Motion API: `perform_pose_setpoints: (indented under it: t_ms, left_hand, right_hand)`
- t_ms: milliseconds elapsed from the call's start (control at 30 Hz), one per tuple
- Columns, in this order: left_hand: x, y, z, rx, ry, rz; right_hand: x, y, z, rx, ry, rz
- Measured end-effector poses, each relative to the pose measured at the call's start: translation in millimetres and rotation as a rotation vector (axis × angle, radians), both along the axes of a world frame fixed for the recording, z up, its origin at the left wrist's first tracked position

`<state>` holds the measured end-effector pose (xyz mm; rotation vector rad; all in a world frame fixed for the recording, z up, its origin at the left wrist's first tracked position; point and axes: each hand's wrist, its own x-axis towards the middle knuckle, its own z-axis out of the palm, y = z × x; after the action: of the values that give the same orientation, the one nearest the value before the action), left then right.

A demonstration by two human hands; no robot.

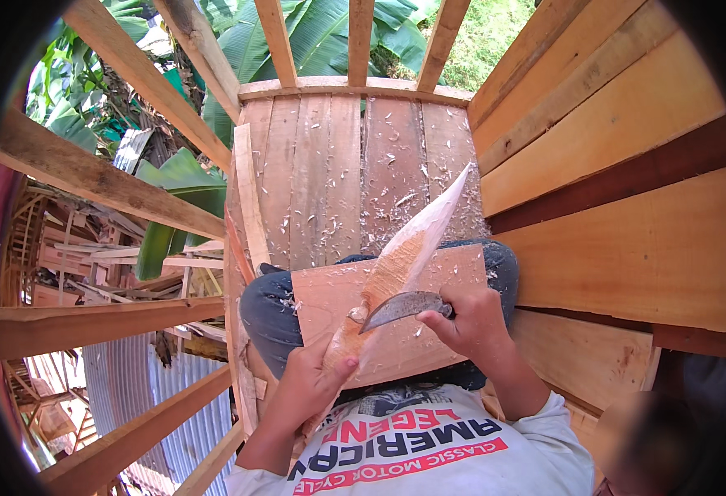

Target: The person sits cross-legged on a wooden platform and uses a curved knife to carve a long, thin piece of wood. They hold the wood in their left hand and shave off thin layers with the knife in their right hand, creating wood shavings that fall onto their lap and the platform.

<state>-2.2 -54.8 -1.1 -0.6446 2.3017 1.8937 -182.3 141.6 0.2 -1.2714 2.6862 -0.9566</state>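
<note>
Grips a curved knife (397, 309) in the closed right hand (473, 324), right of centre. Lays the blade across a tapered wooden piece (404, 255), slanting through mid-frame. Clasps that piece's lower part in the wrapped left hand (307, 379), lower centre. Bears a board (454, 277) across dark-trousered legs (270, 312). Faces planks (311, 169), upper centre.
</note>
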Motion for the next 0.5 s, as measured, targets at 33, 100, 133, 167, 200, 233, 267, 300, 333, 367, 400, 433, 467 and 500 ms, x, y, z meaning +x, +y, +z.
perform_pose_setpoints:
  t_ms: [33,100,133,167,200,233,267,300,333,367,400,433,467,500]
  left_hand:
    - [0,0,1,-0.006,-0.003,0.006]
    - [-4,0,5,-0.023,-0.008,0.019]
    - [-3,1,7,-0.015,-0.035,0.004]
    - [-2,2,9,-0.007,-0.061,-0.011]
    - [-1,2,10,0.001,-0.087,-0.026]
    - [-1,2,10,-0.016,-0.08,-0.025]
    - [-2,1,10,-0.027,-0.072,-0.031]
    - [-4,2,9,-0.038,-0.063,-0.035]
    - [-6,3,7,-0.053,-0.032,-0.016]
    - [-7,4,6,-0.068,-0.001,0.002]
    - [-8,5,6,-0.084,0.025,0.02]
    - [-8,5,6,-0.068,0.012,0.018]
    - [-8,6,7,-0.053,-0.002,0.016]
    - [-11,5,7,-0.04,-0.01,0.01]
  right_hand:
    - [-6,1,0,0.005,-0.054,-0.101]
    - [-37,5,0,0.013,-0.16,-0.304]
    - [-45,7,2,0.016,-0.214,-0.406]
    - [-45,8,4,-0.011,-0.126,-0.365]
    - [-35,8,2,0.007,-0.11,-0.259]
    - [-19,5,3,0.024,-0.093,-0.153]
    - [-6,2,9,0.046,-0.075,-0.055]
    - [-1,1,7,0.049,-0.007,0.044]
    - [-6,1,5,0.059,-0.033,-0.028]
    - [-16,2,4,0.069,-0.059,-0.101]
    - [-24,2,3,0.079,-0.089,-0.173]
    - [-30,5,2,0.095,-0.103,-0.188]
    - [-25,6,0,0.083,-0.12,-0.179]
    - [-18,8,-1,0.068,-0.132,-0.174]
